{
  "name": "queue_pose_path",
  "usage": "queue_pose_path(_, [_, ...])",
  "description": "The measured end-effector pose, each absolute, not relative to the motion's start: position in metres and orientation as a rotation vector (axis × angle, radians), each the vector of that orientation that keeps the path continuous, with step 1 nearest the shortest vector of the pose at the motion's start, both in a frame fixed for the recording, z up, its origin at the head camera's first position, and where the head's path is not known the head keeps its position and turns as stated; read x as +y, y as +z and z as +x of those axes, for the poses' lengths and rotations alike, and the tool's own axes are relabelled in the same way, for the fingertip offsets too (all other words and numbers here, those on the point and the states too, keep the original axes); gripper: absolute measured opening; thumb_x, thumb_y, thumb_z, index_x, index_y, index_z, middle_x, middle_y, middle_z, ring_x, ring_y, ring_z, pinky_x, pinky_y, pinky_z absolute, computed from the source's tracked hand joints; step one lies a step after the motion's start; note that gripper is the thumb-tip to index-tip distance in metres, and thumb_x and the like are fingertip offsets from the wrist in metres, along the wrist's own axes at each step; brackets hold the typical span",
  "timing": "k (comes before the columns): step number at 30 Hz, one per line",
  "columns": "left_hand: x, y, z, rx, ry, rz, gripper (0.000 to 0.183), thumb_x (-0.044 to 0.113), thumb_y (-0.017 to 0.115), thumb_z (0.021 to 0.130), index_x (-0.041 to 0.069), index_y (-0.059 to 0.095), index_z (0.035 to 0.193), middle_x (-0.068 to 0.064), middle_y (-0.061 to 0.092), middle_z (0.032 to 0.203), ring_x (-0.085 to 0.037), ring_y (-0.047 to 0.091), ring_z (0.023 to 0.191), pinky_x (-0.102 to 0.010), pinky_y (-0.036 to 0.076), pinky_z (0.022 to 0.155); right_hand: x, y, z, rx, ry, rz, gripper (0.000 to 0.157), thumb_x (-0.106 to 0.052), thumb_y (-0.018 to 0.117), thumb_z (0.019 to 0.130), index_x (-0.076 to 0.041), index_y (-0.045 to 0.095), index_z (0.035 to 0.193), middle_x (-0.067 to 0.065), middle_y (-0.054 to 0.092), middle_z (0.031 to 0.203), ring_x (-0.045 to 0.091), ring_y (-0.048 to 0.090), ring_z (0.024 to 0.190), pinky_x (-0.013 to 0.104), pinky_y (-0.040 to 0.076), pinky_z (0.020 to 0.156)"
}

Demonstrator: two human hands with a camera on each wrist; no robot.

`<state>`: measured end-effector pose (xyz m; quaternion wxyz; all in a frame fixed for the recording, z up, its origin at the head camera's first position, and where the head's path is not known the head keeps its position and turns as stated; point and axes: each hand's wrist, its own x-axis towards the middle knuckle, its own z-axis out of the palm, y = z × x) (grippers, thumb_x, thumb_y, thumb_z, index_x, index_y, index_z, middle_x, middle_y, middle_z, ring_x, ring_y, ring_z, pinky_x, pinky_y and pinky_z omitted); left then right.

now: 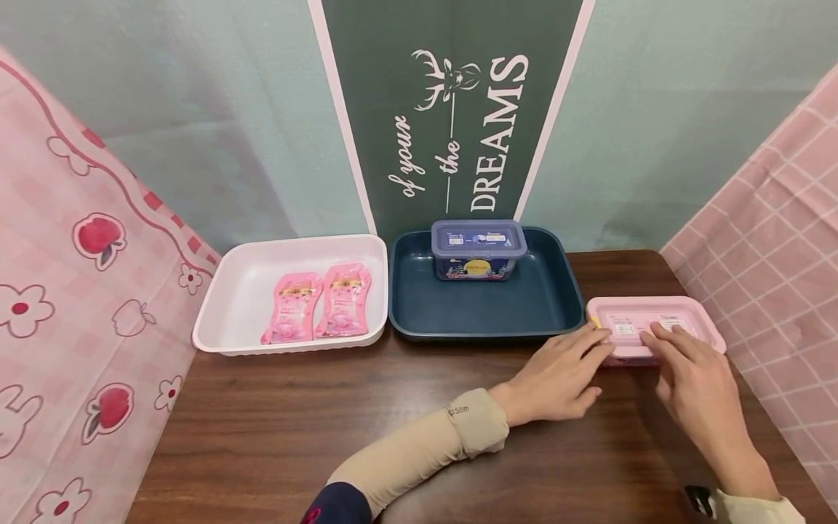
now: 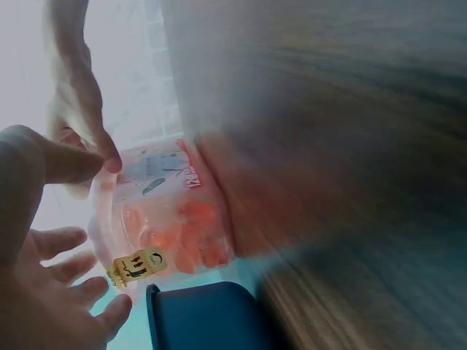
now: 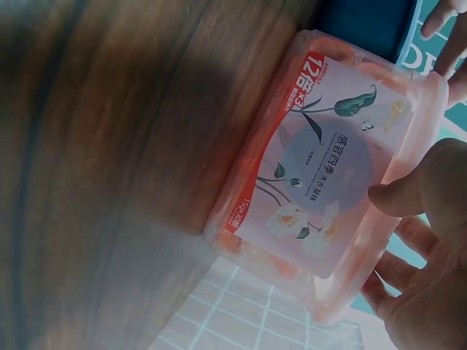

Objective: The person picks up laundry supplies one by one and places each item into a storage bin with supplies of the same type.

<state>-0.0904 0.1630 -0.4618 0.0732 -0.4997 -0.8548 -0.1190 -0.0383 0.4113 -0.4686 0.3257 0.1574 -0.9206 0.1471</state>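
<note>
A pink lidded tub of laundry pods sits on the table at the right, with a flowered label on its front and pods showing through its clear wall. My left hand reaches to its left end, fingertips at the lid's corner beside a yellow sticker. In the left wrist view those fingers are extended and spread. The right hand grips the lid's front rim, fingers over the top and thumb against the front.
Left of the tub stands a dark blue tray holding a blue lidded tub. Beside it, a white tray holds two pink pouches. A pink checked cloth borders the right side of the wooden table.
</note>
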Motion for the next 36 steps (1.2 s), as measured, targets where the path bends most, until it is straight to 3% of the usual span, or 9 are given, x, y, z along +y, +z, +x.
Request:
queue_pose_path(5, [0.17,-0.46,-0.093,-2.544,-0.201,-1.484,0.059,0.043,0.058,0.106,0.021,0.047,0.16,0.006,0.042,0.168,-0.016,0.025,0.163,-0.031,0.033,0.129,0.409,-0.472,-0.031,-2.388,0.393,0.391,0.045,-0.011,0.044,0.09,0.001,0.076,0.121,0.026,0.073,0.127,0.057,0.063,0.112,0.068,0.044,0.096])
queue_pose_path(10, [0.171,-0.458,-0.099,-2.495,-0.169,-1.425,0.043,0.044,0.052,0.111,0.031,0.058,0.152,0.015,0.053,0.158,-0.01,0.036,0.158,-0.027,0.038,0.124,0.404,-0.472,-0.025,-2.388,0.397,0.363,0.045,-0.013,0.045,0.09,0.0,0.076,0.121,0.024,0.073,0.128,0.055,0.062,0.113,0.057,0.044,0.114])
queue_pose_path(13, [0.171,-0.457,-0.101,-2.474,-0.185,-1.399,0.037,0.041,0.048,0.113,0.034,0.064,0.146,0.019,0.059,0.151,-0.008,0.043,0.153,-0.024,0.042,0.119,0.402,-0.469,-0.021,-2.426,0.421,0.351,0.046,-0.01,0.051,0.085,-0.002,0.076,0.123,0.023,0.072,0.13,0.05,0.063,0.121,0.041,0.038,0.126])
queue_pose_path(16, [0.171,-0.456,-0.101,-2.46,-0.19,-1.377,0.034,0.04,0.047,0.114,0.035,0.068,0.14,0.02,0.063,0.145,-0.007,0.048,0.148,-0.023,0.045,0.114,0.406,-0.463,-0.018,-2.466,0.499,0.369,0.048,-0.002,0.057,0.079,-0.002,0.076,0.122,0.019,0.072,0.135,0.024,0.059,0.141,0.02,0.03,0.127])
queue_pose_path(19, [0.172,-0.455,-0.098,-2.448,-0.183,-1.369,0.032,0.039,0.046,0.115,0.036,0.07,0.137,0.021,0.065,0.141,-0.006,0.051,0.145,-0.023,0.047,0.111,0.416,-0.457,-0.016,-2.441,0.622,0.38,0.044,0.004,0.061,0.077,0.002,0.077,0.118,0.011,0.072,0.139,-0.005,0.048,0.144,0.006,0.026,0.121])
queue_pose_path(21, [0.172,-0.454,-0.096,-2.44,-0.177,-1.375,0.032,0.038,0.046,0.115,0.036,0.07,0.136,0.021,0.066,0.14,-0.006,0.052,0.144,-0.022,0.048,0.109,0.424,-0.454,-0.015,-2.398,0.674,0.323,0.038,0.005,0.063,0.08,0.005,0.077,0.115,-0.005,0.069,0.142,-0.017,0.044,0.139,0.003,0.027,0.118])
queue_pose_path(27, [0.169,-0.453,-0.091,-2.436,-0.189,-1.381,0.032,0.038,0.046,0.115,0.036,0.071,0.135,0.021,0.066,0.139,-0.006,0.053,0.143,-0.021,0.048,0.108,0.446,-0.455,-0.018,-2.366,0.889,-0.078,0.032,0.003,0.066,0.092,0.008,0.074,0.122,-0.044,0.057,0.123,-0.029,0.051,0.111,-0.005,0.037,0.098])
queue_pose_path(30, [0.165,-0.451,-0.09,-2.435,-0.2,-1.38,0.032,0.038,0.046,0.115,0.036,0.071,0.135,0.021,0.067,0.139,-0.006,0.053,0.142,-0.02,0.048,0.108,0.453,-0.453,-0.018,-2.4,1.024,-0.289,0.032,-0.002,0.068,0.095,-0.004,0.078,0.126,-0.051,0.056,0.103,-0.03,0.054,0.089,-0.005,0.045,0.074])
queue_pose_path(36, [0.152,-0.451,-0.084,-2.445,-0.24,-1.385,0.031,0.037,0.048,0.114,0.034,0.072,0.133,0.02,0.067,0.137,-0.006,0.054,0.141,-0.021,0.048,0.11,0.456,-0.451,-0.015,-2.451,1.148,-0.475,0.026,-0.01,0.074,0.095,-0.021,0.085,0.117,-0.05,0.06,0.085,-0.026,0.058,0.072,-0.002,0.046,0.061])
